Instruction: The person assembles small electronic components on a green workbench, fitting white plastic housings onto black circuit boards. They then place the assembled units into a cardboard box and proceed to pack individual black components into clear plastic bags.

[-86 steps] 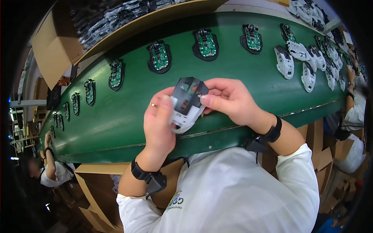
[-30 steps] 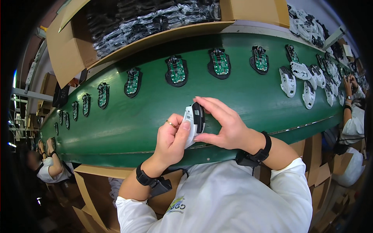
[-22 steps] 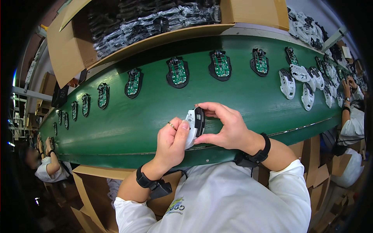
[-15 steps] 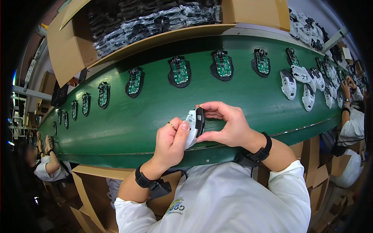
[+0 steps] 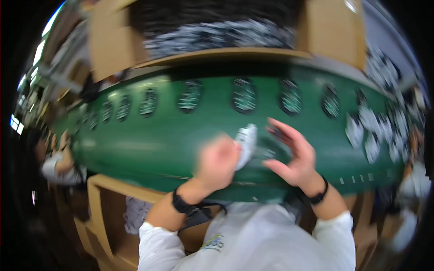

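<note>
- Frame is motion-blurred; fine detail is unreadable.
- Left hand (image 5: 218,161): fingers curled around the near end of a white computer-mouse shell (image 5: 246,142), holding it just above the green conveyor belt (image 5: 149,144), centre of view, near edge of the belt.
- Shell stands roughly on edge, its far end tilted right toward the other hand.
- Right hand (image 5: 294,156): fingers spread, palm facing left, just beside the shell. Some dark smear sits at its fingertips; can't tell whether it is a part or whether anything is pinched. Contact with the shell not resolvable.
- Black wristband (image 5: 181,204) on left wrist, another black wristband (image 5: 318,196) on right wrist, white sleeves below both.
- Far side of belt: row of mouse bases with green circuit boards (image 5: 244,95), evenly spaced, running left to right.
- Right end of belt: cluster of white mouse shells (image 5: 370,131), close together.
- Beyond the belt: open cardboard box (image 5: 334,31) holding a heap of dark parts (image 5: 217,31).
- Near left, below the belt: cardboard carton (image 5: 106,217), open.
- Far left: another person's arm (image 5: 58,158) at the belt.
</note>
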The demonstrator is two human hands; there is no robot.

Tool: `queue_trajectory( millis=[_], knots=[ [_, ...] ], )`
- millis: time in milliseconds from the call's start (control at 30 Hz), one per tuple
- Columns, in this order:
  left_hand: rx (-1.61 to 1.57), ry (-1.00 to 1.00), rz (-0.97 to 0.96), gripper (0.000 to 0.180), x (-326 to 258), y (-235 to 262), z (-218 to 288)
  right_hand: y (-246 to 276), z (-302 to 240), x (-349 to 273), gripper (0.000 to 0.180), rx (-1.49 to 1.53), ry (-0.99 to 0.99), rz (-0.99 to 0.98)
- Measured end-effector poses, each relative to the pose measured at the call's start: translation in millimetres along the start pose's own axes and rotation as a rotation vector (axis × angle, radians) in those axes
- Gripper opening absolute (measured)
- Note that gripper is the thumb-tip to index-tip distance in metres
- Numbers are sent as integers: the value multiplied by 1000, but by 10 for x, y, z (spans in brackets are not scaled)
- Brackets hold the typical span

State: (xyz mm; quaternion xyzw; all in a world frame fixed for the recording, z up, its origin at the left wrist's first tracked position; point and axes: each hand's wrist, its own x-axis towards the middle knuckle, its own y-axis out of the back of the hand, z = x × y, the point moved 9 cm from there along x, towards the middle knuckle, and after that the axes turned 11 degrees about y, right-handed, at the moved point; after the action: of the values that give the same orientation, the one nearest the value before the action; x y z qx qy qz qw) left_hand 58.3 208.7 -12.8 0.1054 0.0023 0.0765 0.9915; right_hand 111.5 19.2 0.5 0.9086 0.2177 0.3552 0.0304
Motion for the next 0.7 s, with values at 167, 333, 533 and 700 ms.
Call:
queue_trajectory(
  millis=[167, 333, 533, 700],
  knots=[
    [639, -87, 331, 50, 273, 323, -32, 174, 213, -212, 80, 3, -44, 56],
    [-19, -105, -288, 79, -32, -492, 332, -54, -10, -228, 85, -350, 363, -154],
    [541, -1087, 513, 43, -710, 741, 1317, -17, 64, -218, 73, -156, 171, -151],
    [871, -1430, 950, 50, -1013, 2048, 2372, 550, 395, -299, 32, -235, -13, 110]
  ],
)
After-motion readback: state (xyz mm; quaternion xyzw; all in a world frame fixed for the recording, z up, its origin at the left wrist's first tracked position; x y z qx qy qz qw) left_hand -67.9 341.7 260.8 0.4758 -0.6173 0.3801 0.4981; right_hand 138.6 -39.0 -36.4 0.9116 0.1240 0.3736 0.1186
